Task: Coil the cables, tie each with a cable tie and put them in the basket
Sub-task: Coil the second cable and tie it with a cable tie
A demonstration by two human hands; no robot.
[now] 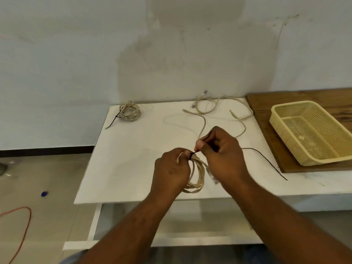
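My left hand (171, 169) grips the top of a beige coiled cable (197, 176) that hangs over the white table's front part. My right hand (222, 155) pinches a thin black cable tie (266, 159) at the coil's top; its tail trails right across the table. A second beige coil (130, 111), bound with a black tie, lies at the table's far left corner. A loose, uncoiled beige cable (209, 109) sprawls at the back middle. The yellow perforated basket (285, 134) stands at the right with nothing in it.
The basket rests on a brown wooden board (266, 111) at the table's right side. The white table (133, 155) ends just below my hands. On the floor at left lie an orange cord (26, 221) and a small blue object (44, 193).
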